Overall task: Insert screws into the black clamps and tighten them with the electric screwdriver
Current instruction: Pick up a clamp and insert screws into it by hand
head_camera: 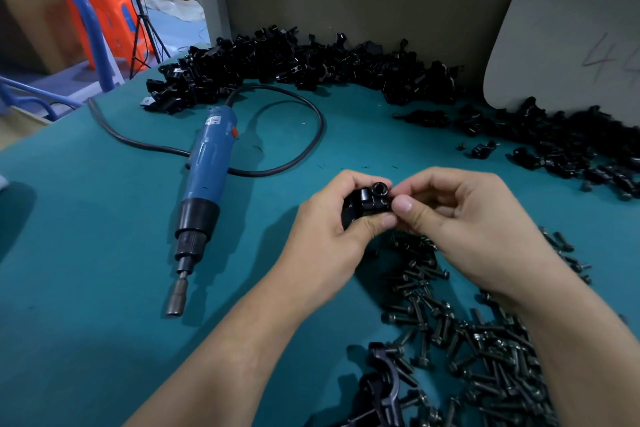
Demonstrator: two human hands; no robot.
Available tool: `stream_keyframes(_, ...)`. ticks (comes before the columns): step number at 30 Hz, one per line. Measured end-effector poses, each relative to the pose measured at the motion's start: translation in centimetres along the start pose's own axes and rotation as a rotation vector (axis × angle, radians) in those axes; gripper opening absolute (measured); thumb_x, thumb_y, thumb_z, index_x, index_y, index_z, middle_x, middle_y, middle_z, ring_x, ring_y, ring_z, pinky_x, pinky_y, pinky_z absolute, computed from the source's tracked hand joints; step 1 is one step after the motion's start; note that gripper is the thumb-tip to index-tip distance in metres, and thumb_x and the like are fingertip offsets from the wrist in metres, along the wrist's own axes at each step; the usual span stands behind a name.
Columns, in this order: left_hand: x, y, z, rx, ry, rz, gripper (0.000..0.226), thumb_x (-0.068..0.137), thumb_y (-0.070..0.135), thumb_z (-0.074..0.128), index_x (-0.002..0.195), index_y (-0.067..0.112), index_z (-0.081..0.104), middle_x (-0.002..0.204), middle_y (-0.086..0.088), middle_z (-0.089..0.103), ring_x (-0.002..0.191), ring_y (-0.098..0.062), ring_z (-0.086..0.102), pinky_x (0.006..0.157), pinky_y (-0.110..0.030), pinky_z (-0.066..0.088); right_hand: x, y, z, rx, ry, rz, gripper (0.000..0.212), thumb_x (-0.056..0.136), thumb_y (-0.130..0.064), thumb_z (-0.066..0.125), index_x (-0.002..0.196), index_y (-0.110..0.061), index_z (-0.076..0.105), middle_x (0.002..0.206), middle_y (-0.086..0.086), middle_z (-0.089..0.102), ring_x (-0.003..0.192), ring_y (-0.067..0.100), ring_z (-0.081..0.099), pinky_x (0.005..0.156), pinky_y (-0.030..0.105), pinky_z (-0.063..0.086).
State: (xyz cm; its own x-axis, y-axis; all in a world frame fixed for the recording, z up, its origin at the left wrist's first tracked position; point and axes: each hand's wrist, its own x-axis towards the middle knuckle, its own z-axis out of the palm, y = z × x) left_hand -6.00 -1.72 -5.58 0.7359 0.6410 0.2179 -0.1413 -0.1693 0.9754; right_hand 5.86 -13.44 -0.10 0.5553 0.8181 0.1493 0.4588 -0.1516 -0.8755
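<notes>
**A crooked start is threatening the screw**

Above the middle of the bench (86, 253), the left hand (332, 215) is gripping one black clamp (370, 199), fingers curled round its body, with a round socket facing up. The right hand (460, 218) is pinching the clamp's 3 o'clock edge with thumb and forefinger. Whether a screw is sitting between those fingertips is hidden.

If a screw is going in there, it is probably entering by feel alone, so it could be starting tilted and cross-threading once power is applied. It could also be slipping out and dropping into the screws (485, 350) heaped at 5 o'clock, where it would be lost among the others.

The electric screwdriver (204, 191) is lying at 9 o'clock, well apart from both hands, bit pointing toward the person. Reaching for it is going to free one hand, and the clamp may be twisting in the remaining grip. Its cable (311, 135) is looping toward the clamp pile (294, 62) at 12 o'clock and could be dragging parts along when lifted.
</notes>
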Motion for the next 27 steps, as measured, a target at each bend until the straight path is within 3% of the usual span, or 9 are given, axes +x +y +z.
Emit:
stream_keyframes(2, 0.0, -0.1, 0.0, 0.01, -0.011, 0.002, 0.029, 0.09, 0.002, 0.077, 0.112, 0.019, 0.068, 0.102, 0.009, 0.076, 0.101, -0.011, 0.072, 0.099, -0.037, 0.056, 0.0, 0.1, 0.1, -0.089, 0.005, -0.024, 0.015, 0.092, -0.018, 0.073, 0.081, -0.027, 0.074, 0.072, -0.004, 0.075, 0.067, 0.01, 0.071, 0.067, 0.017, 0.056)
stream_keyframes(6, 0.0, 0.0, 0.0, -0.013, -0.015, 0.002, 0.028, 0.089, 0.002, 0.078, 0.109, 0.019, 0.068, 0.099, 0.012, 0.075, 0.098, -0.007, 0.07, 0.095, -0.027, 0.054, 0.1, 0.1, 0.3, -0.253, 0.038, -0.085, 0.018, 0.095, -0.028, 0.068, 0.078, -0.03, 0.066, 0.066, -0.001, 0.066, 0.061, 0.018, 0.06, 0.058, 0.031, 0.049)
stream_keyframes(10, -0.1, 0.1, 0.1, -0.034, -0.016, 0.025, 0.026, 0.087, 0.011, 0.077, 0.11, 0.015, 0.067, 0.102, 0.001, 0.076, 0.099, -0.012, 0.07, 0.097, -0.034, 0.055, 0.1, 0.1, 1.0, -0.338, 0.039, -0.115, 0.024, 0.102, -0.034, 0.053, 0.08, -0.024, 0.056, 0.061, -0.005, 0.058, 0.052, 0.011, 0.045, 0.047, 0.022, 0.036)
stream_keyframes(13, 0.0, 0.1, 0.1, -0.063, -0.01, 0.028, 0.028, 0.084, 0.019, 0.074, 0.11, 0.016, 0.067, 0.105, -0.001, 0.075, 0.102, -0.017, 0.07, 0.098, -0.032, 0.055, 0.0, 0.0, 1.7, -0.359, 0.02, -0.106, 0.037, 0.103, -0.047, 0.037, 0.081, -0.02, 0.049, 0.065, -0.019, 0.055, 0.055, 0.004, 0.045, 0.05, 0.017, 0.037)
stream_keyframes(15, 0.1, 0.1, 0.0, -0.079, -0.014, 0.026, 0.026, 0.088, 0.014, 0.075, 0.112, 0.015, 0.066, 0.107, 0.0, 0.075, 0.103, -0.014, 0.07, 0.098, -0.029, 0.054, 0.1, 0.1, 2.0, -0.354, 0.015, -0.094, 0.041, 0.102, -0.05, 0.036, 0.08, -0.018, 0.049, 0.065, -0.019, 0.054, 0.054, 0.004, 0.045, 0.05, 0.017, 0.037)
stream_keyframes(20, 0.1, 0.0, -0.1, -0.113, -0.031, 0.006, 0.024, 0.093, 0.002, 0.073, 0.111, 0.016, 0.065, 0.104, 0.005, 0.072, 0.1, -0.005, 0.066, 0.094, -0.022, 0.051, 0.3, 0.0, 1.5, -0.244, 0.058, -0.079, 0.025, 0.102, -0.034, 0.058, 0.078, -0.027, 0.06, 0.059, -0.012, 0.055, 0.053, 0.006, 0.045, 0.05, 0.019, 0.038)
stream_keyframes(24, 0.1, 0.3, -0.1, -0.188, -0.058, -0.025, 0.038, 0.085, 0.019, 0.078, 0.12, 0.021, 0.061, 0.11, 0.0, 0.071, 0.098, -0.003, 0.066, 0.09, -0.019, 0.051, 0.3, -0.2, 1.4, -0.124, 0.074, -0.078, 0.015, 0.098, -0.018, 0.067, 0.086, -0.027, 0.067, 0.079, -0.009, 0.069, 0.074, 0.016, 0.063, 0.072, 0.036, 0.053)
stream_keyframes(27, 0.0, 0.5, -0.2, -0.187, -0.056, -0.026, 0.035, 0.087, 0.031, 0.076, 0.117, 0.022, 0.061, 0.106, 0.003, 0.072, 0.1, -0.006, 0.068, 0.094, -0.022, 0.052, 0.3, -0.3, 1.1, -0.061, 0.073, -0.102, 0.019, 0.094, -0.008, 0.071, 0.087, -0.026, 0.071, 0.081, -0.011, 0.073, 0.077, 0.007, 0.068, 0.072, 0.022, 0.055)
